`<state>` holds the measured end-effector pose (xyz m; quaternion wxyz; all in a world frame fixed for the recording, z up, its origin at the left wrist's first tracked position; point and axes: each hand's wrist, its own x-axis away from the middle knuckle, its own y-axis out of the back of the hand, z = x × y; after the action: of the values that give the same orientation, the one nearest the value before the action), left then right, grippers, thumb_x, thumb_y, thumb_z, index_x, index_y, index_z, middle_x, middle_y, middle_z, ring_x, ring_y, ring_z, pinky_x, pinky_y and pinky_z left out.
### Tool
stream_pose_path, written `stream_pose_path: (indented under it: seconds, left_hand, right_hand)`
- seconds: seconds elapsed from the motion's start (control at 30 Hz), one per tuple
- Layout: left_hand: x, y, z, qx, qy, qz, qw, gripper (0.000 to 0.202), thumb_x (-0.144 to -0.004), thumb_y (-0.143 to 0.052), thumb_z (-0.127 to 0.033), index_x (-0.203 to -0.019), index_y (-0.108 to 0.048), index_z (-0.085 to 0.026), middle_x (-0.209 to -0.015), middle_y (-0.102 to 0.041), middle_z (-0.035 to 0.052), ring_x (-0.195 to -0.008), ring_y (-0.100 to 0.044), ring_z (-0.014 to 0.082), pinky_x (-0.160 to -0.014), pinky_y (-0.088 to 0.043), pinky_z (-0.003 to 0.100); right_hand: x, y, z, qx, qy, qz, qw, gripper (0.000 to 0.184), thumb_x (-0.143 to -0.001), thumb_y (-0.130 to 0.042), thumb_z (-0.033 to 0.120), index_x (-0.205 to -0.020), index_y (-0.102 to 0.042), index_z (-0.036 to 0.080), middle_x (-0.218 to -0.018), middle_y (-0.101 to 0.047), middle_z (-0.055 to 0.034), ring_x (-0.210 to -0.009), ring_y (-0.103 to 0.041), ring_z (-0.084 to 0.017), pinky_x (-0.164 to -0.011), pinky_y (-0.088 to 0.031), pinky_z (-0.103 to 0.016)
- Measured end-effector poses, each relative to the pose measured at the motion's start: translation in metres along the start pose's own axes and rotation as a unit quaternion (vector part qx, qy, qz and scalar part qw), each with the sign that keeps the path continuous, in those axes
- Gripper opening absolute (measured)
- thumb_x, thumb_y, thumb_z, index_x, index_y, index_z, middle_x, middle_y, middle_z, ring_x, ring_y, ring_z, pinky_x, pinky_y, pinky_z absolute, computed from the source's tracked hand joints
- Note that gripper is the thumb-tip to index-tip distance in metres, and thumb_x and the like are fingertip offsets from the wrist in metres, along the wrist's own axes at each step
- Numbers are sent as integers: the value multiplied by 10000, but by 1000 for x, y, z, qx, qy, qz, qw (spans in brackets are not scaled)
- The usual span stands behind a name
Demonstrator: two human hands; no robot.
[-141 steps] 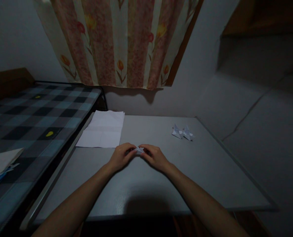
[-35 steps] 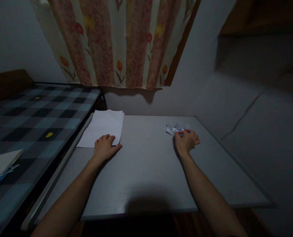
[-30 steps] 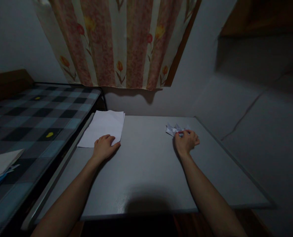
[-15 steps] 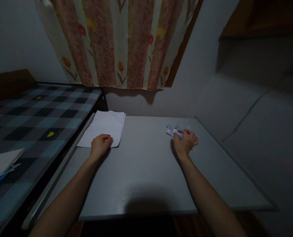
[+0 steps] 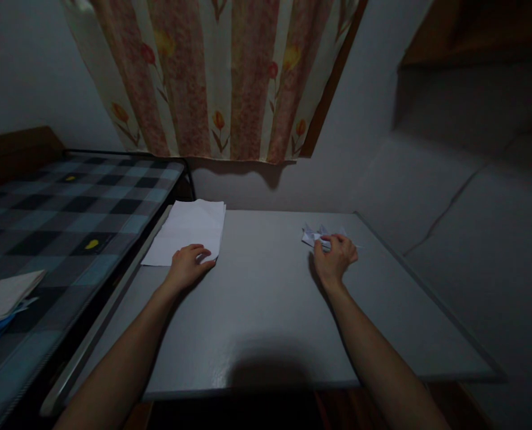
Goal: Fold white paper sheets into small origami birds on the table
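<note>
The left hand point(image 5: 187, 264) lies palm down on the near right corner of the paper stack point(image 5: 188, 222) at the far left of the bench point(image 5: 266, 304). Its grip is slack and clasps nothing. The right hand point(image 5: 335, 258) touches the folded paper shapes point(image 5: 313, 235) at the far right, fingers curled. I cannot tell whether its grip has closed on one.

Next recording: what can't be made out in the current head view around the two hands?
- Head view, right hand covers part of the folded paper pieces: their number and whether its grip pinches one are hidden.
- Head view, left hand hides the near corner of the white sheets: sheet count and its grip unclear.
- Head view, pale stack on the bed: cut by the left edge, dim.
</note>
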<state>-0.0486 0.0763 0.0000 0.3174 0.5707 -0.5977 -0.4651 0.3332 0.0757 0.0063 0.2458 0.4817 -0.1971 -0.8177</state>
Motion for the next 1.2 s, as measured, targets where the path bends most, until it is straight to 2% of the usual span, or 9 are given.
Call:
stream_pose_path:
  seconds: [0.13,0.27,0.5,0.7,0.8,0.9,0.97,1.07,1.2]
  left_hand:
    - [0,0,-2,-8,-8,-7,1000,302,-841,-502,-424,-944,-729,-254,-1178,-653,53,-1087,-590,247,-935,-436,371]
    - [0,1,-4,-6,9,-48,999,292,-823,-468,-329,-874,-738,-227,-1078,-698,59,-1011,-627,244,-900,-457,351]
    - [0,8,-7,25,42,-95,994,264,-767,-499,-346,-774,-729,-216,-946,-728,58,-908,-646,245,-819,-467,337]
    - [-3,7,-5,180,131,-90,971,250,-666,-628,-435,-672,-681,-190,-725,-705,33,-709,-640,214,-688,-475,309]
    - [-2,11,-7,232,145,-126,953,272,-699,-613,-434,-727,-666,-169,-764,-700,41,-723,-638,211,-691,-483,310]
    - [4,16,-15,163,105,-235,952,269,-805,-531,-402,-878,-657,-177,-942,-696,62,-910,-628,236,-833,-469,351]
    - [10,17,-22,103,48,-270,956,261,-861,-481,-362,-954,-647,-183,-1030,-682,76,-1024,-597,243,-936,-427,383]
    - [16,11,-34,61,-52,-243,967,272,-900,-442,-309,-1015,-646,-170,-1047,-687,97,-1031,-606,230,-959,-425,385]
    - [26,-2,-59,31,-157,-159,974,311,-930,-385,-287,-1040,-654,-175,-1003,-714,105,-927,-661,215,-847,-496,359]
  right_hand:
    - [0,0,1,-1,3,-6,1000,193,-775,-534,313,-857,-656,189,-1070,-556,-107,-1071,-468,-291,-968,-254,-490]
    - [1,0,1,-5,5,-2,1000,187,-777,-529,304,-858,-654,191,-1063,-552,-103,-1067,-468,-293,-961,-260,-503]
    - [2,-1,1,-14,13,-10,1000,205,-785,-524,308,-864,-660,177,-1050,-554,-103,-1050,-470,-279,-961,-263,-487]
    - [2,1,3,-14,5,3,1000,215,-782,-514,315,-861,-660,179,-1046,-557,-109,-1053,-475,-287,-953,-268,-483]
    - [2,2,4,-18,2,3,1000,216,-780,-514,321,-854,-661,179,-1044,-556,-111,-1056,-475,-289,-952,-272,-484]
    - [3,2,5,-17,8,4,1000,213,-784,-513,326,-849,-662,189,-1035,-564,-105,-1047,-483,-284,-947,-285,-474]
    - [4,1,6,-20,18,4,1000,210,-787,-515,329,-856,-661,194,-1037,-567,-102,-1045,-485,-281,-943,-295,-464]
    - [6,0,8,-37,38,7,999,212,-791,-525,336,-869,-657,189,-1038,-566,-102,-1044,-483,-272,-931,-320,-444]
    - [8,0,16,-72,53,29,996,216,-809,-514,339,-866,-645,177,-1039,-563,-110,-1043,-487,-263,-925,-347,-443]
